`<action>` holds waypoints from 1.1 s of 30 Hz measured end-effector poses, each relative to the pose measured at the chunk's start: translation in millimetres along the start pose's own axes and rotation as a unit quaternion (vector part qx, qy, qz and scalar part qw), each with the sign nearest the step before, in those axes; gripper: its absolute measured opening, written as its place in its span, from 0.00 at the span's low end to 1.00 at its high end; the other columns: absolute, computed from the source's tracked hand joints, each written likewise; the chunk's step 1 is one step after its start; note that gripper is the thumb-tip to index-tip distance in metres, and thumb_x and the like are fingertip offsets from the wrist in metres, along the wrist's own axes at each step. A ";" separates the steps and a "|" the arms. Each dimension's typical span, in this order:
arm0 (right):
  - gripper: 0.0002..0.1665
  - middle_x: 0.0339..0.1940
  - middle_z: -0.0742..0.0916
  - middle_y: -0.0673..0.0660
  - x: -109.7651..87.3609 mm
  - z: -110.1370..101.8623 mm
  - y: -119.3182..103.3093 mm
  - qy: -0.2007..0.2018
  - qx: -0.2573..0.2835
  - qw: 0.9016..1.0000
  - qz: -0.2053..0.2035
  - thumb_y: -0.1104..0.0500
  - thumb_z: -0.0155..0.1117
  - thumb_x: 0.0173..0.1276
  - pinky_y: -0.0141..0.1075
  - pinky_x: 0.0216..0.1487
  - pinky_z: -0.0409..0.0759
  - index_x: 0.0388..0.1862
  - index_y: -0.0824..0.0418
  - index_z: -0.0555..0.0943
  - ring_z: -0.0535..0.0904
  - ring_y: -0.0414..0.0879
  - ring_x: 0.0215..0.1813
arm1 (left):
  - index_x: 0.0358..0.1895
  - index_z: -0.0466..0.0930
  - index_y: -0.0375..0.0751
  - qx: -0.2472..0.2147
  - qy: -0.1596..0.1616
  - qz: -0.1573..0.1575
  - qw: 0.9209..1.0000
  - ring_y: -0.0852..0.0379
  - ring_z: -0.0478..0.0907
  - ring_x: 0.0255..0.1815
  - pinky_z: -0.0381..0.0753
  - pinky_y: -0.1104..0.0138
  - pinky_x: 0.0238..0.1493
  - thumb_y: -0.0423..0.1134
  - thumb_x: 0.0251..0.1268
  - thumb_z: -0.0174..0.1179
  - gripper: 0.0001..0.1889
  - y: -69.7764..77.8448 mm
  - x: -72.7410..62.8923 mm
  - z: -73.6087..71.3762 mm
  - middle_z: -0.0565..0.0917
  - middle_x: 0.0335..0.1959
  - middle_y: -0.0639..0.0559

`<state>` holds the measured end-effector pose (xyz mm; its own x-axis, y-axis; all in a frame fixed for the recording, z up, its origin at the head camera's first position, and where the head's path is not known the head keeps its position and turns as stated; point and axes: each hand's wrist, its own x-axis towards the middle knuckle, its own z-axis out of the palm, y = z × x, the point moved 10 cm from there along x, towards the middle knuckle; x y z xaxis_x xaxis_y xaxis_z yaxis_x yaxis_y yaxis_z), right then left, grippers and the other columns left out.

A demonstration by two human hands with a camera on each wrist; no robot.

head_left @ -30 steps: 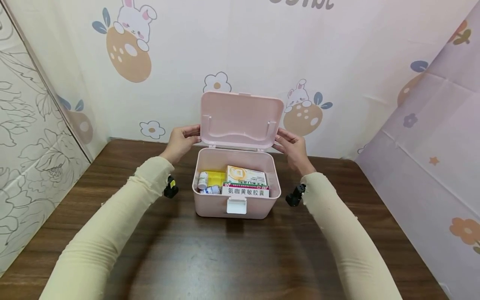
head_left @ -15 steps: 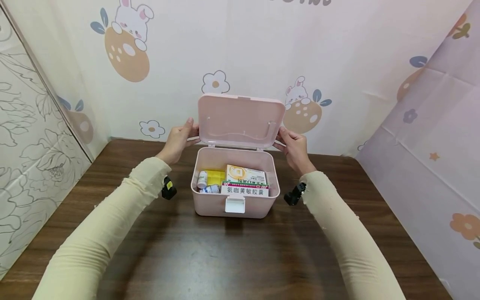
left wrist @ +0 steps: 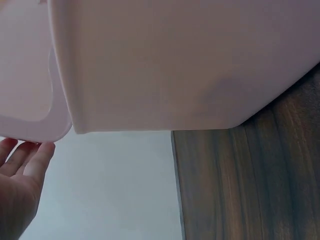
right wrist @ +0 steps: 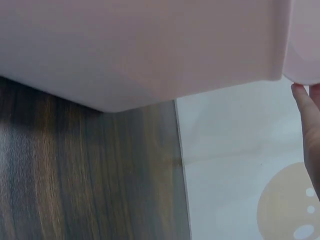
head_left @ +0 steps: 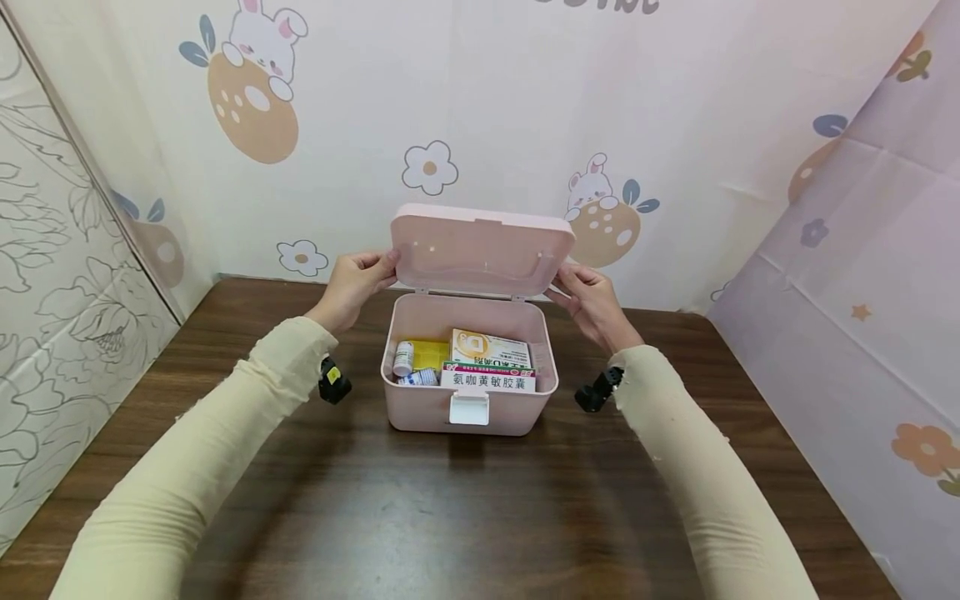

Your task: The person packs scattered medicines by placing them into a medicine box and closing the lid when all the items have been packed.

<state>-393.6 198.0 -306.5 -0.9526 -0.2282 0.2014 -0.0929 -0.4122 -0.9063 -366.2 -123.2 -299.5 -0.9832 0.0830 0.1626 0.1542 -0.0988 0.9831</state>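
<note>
A pale pink lidded box (head_left: 427, 410) stands on the table in the head view, its lid (head_left: 480, 250) raised at the back and tilted forward. My left hand (head_left: 351, 283) holds the lid's left edge, thumb near the corner. At the right edge, my right hand (head_left: 592, 302) holds the lid between thumb and fingers. Both wrist views show fingertips against the lid's rim. Inside the box lie a D3 carton (head_left: 491, 346), a white medicine carton (head_left: 487, 380), two small white bottles (head_left: 402, 358) and something yellow (head_left: 431, 353).
The dark wood table (head_left: 465, 517) extends around the box. A patterned cloth wall (head_left: 510, 100) rises close behind the lid, and another cloth side (head_left: 862, 250) borders the right. A white latch (head_left: 469, 408) hangs at the box front.
The lid has tipped forward, its upper edge coming lower and nearer. Both hands have moved with it; the left thumb, raised half a second ago, now lies on the lid's edge.
</note>
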 end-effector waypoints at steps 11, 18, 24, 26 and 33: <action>0.13 0.47 0.86 0.57 -12.3 0.0 4.1 -0.045 0.028 0.998 0.030 0.70 0.56 0.67 0.37 0.57 0.75 0.41 0.63 0.87 0.82 0.46 0.51 | 0.63 0.61 0.17 -0.048 -0.057 -0.020 0.997 0.39 0.65 0.66 0.67 0.60 0.63 0.43 0.73 0.48 0.29 -2.5 -14.5 3.0 0.65 0.65 0.26; 0.15 0.46 0.86 0.56 -20.3 -0.3 5.7 -0.062 -0.003 0.998 0.025 0.74 0.55 0.66 0.36 0.59 0.72 0.41 0.62 0.87 0.81 0.44 0.51 | 0.65 0.63 0.22 0.038 -0.058 -0.031 0.997 0.45 0.60 0.70 0.57 0.57 0.69 0.43 0.72 0.51 0.29 -9.9 -22.9 -3.4 0.65 0.67 0.33; 0.19 0.56 0.83 0.50 -28.7 -5.1 11.6 -0.070 -0.068 0.995 0.028 0.74 0.56 0.66 0.32 0.56 0.75 0.48 0.59 0.85 0.75 0.41 0.60 | 0.65 0.66 0.28 0.042 -0.071 -0.015 0.997 0.51 0.60 0.70 0.59 0.60 0.69 0.44 0.66 0.58 0.30 -18.9 -30.9 -3.1 0.68 0.66 0.42; 0.20 0.57 0.82 0.50 -31.5 -7.2 14.6 -0.076 -0.088 0.993 0.034 0.74 0.56 0.66 0.33 0.55 0.76 0.53 0.60 0.83 0.75 0.42 0.61 | 0.65 0.67 0.30 0.030 -0.080 -0.006 0.996 0.52 0.62 0.69 0.63 0.62 0.67 0.43 0.63 0.60 0.30 -22.4 -33.8 -1.8 0.69 0.66 0.45; 0.24 0.60 0.80 0.51 -37.9 -9.7 19.0 -0.108 -0.155 0.982 0.020 0.75 0.59 0.64 0.35 0.54 0.77 0.60 0.67 0.77 0.77 0.42 0.59 | 0.64 0.68 0.30 0.025 -0.099 0.030 0.994 0.54 0.65 0.67 0.71 0.69 0.59 0.34 0.60 0.63 0.28 -33.0 -41.5 -2.9 0.69 0.66 0.47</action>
<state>-362.0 207.4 -335.0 -0.8764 -0.4351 0.2067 -0.1716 -0.1189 -0.9780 -330.8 -126.2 -338.9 -0.9342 0.2727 0.2301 0.2220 -0.0606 0.9732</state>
